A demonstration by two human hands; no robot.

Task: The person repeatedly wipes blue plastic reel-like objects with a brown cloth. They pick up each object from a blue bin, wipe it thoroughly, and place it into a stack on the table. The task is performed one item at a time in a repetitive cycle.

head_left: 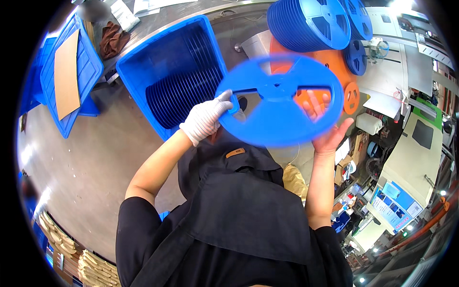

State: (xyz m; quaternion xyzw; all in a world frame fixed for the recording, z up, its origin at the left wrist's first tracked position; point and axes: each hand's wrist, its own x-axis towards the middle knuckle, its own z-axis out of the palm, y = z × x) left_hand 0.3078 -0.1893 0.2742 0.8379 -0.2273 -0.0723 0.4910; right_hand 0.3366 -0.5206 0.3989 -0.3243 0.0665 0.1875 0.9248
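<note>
A blue plastic reel disc [270, 115] with wide cutouts is held up in front of me, slightly blurred. My left hand [205, 117], in a white glove, grips its left rim with fingers closed. My right hand [327, 129] is bare, at the disc's right side. Its fingers are spread behind the disc and show through a cutout, while the thumb stands outside the rim; whether it touches the disc I cannot tell. Left of the disc, a blue bin [138, 88] holds rows of similar discs [174, 98] standing on edge.
At the far right, stacked blue reels [306, 28] stand on an orange round surface [330, 60]. A smaller orange disc [351, 98] is beside it. Blue lids [88, 62] with a cardboard sheet [67, 74] lean at far left. A brown cloth [114, 40] lies on the grey bench.
</note>
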